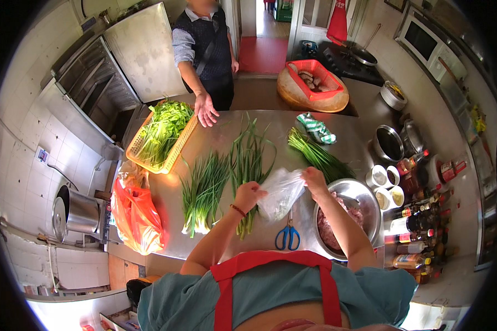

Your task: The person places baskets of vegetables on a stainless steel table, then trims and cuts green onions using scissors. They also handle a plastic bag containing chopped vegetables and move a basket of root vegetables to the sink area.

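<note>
My left hand (250, 195) and my right hand (314, 181) pinch opposite sides of a clear plastic bag (282, 194), held above the steel table. Beneath and left of it lies a bunch of long green leafy stalks (248, 165), beside a second bunch with white root ends (202, 192). Blue-handled scissors (288, 236) lie near the front edge. A steel bowl of raw minced meat (370, 198) stands under my right forearm. Behind my right hand are thin green stems (319, 154) and a green-and-white cloth (317, 128).
Across the table a person (205, 53) extends an open hand beside a yellow basket of greens (177, 152). A red plastic bag (136, 215) sits at the left edge. Seasoning cups (379, 175) and several bottles (414, 236) stand right. A red basket (314, 93) is behind.
</note>
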Action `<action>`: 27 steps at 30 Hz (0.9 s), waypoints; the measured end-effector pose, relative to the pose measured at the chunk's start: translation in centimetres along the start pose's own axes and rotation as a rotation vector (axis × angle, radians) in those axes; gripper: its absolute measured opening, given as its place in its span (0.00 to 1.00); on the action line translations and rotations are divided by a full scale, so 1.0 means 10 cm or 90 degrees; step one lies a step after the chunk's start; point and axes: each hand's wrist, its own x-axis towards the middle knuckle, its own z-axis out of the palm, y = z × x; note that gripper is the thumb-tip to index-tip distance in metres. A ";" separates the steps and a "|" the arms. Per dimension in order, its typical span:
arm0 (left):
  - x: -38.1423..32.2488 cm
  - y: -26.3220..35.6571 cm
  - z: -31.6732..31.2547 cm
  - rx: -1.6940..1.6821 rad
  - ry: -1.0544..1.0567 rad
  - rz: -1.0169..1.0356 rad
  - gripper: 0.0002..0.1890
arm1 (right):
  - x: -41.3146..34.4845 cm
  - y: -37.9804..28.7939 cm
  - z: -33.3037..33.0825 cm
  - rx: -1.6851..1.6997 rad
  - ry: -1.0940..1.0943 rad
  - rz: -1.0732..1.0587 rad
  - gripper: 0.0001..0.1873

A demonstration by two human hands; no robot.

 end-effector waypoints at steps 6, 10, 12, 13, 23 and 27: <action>-0.02 0.09 0.10 0.018 -0.010 0.082 0.22 | -0.08 0.17 0.07 -0.153 -0.038 -0.139 0.10; 0.10 0.15 0.13 -0.065 -0.017 0.049 0.17 | -0.07 0.28 0.25 -0.213 0.038 -0.182 0.11; 0.07 0.08 0.02 -0.279 -0.044 -0.064 0.12 | -0.06 0.32 0.18 -0.158 0.121 -0.120 0.11; 0.01 0.02 -0.08 -0.433 -0.058 -0.116 0.10 | -0.07 0.33 0.10 0.083 0.129 -0.073 0.08; -0.24 0.02 -0.36 -0.333 -0.189 0.080 0.14 | -0.43 -0.14 0.01 -0.240 0.249 -0.539 0.14; -0.21 0.11 -0.20 0.023 -0.336 0.118 0.15 | -0.45 -0.10 0.38 -0.432 -0.157 -0.471 0.09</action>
